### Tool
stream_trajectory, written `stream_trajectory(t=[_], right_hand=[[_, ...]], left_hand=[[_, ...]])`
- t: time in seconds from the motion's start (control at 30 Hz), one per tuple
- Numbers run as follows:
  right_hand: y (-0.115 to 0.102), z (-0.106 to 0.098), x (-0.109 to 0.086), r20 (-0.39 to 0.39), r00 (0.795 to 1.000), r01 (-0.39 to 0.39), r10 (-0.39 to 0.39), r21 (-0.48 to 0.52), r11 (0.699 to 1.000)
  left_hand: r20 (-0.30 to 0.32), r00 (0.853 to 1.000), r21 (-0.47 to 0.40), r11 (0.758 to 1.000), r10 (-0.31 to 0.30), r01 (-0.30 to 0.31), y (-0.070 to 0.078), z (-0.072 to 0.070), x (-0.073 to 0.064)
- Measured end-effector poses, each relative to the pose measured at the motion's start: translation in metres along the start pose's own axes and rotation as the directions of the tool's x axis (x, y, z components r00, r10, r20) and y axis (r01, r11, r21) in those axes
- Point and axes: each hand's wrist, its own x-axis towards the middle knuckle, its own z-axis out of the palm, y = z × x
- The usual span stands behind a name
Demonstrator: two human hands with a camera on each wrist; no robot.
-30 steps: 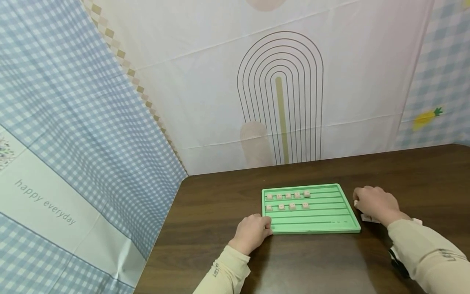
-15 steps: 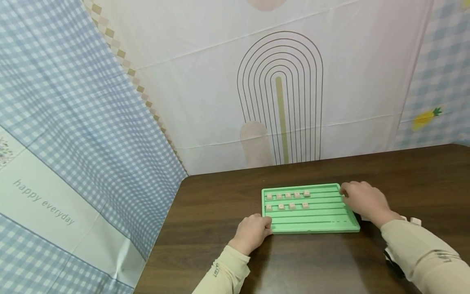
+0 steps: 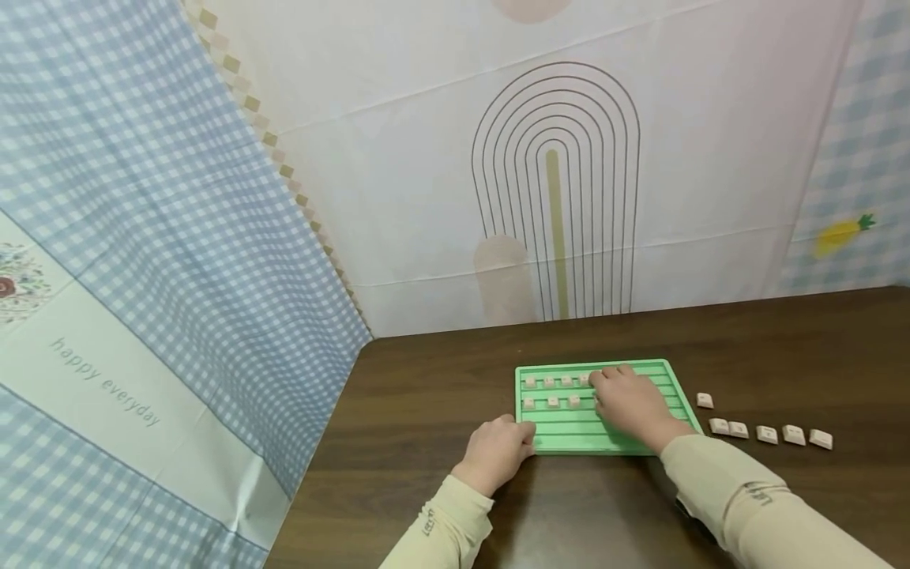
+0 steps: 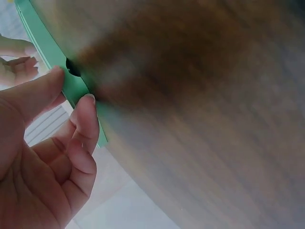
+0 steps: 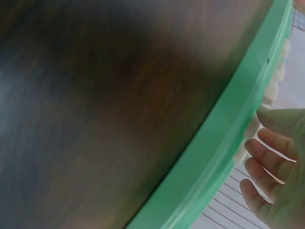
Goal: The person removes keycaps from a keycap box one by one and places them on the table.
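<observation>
- Green tray [image 3: 569,428] lies on the table [image 3: 426,371]; the left hand [image 3: 496,450] pinches its near left corner, and slack there could let it slide.
- Over the far rows, the right hand [image 3: 631,407] has bent fingers; whether they hold anything cannot be told. Crowding could knock the rowed keycaps [image 3: 553,402] askew.
- Loose keycaps [image 3: 767,434] lie right of the tray, where a careless sleeve [image 3: 732,486] could scatter them.

Green tray [image 3: 565,428], off-white keycaps [image 3: 794,435]
</observation>
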Motion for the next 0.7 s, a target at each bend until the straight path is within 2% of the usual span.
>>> stream_trajectory(t=[0.17,0.53,0.7], right_hand=[[-0.005,0.004,0.001,0.011,1.000,-0.011,0.011,-0.048,0.999],[-0.002,0.004,0.004,0.025,0.999,-0.046,0.047,-0.020,0.999],[0.008,-0.008,0.004,-0.016,0.999,-0.034,0.035,0.028,0.999]], left_hand=[[-0.020,1.000,0.018,1.000,0.020,-0.020,0.002,0.001,0.000],[-0.025,0.999,0.026,0.999,0.021,-0.020,0.000,-0.001,0.000],[-0.014,1.000,0.021,1.000,0.024,-0.023,-0.002,0.002,0.000]])
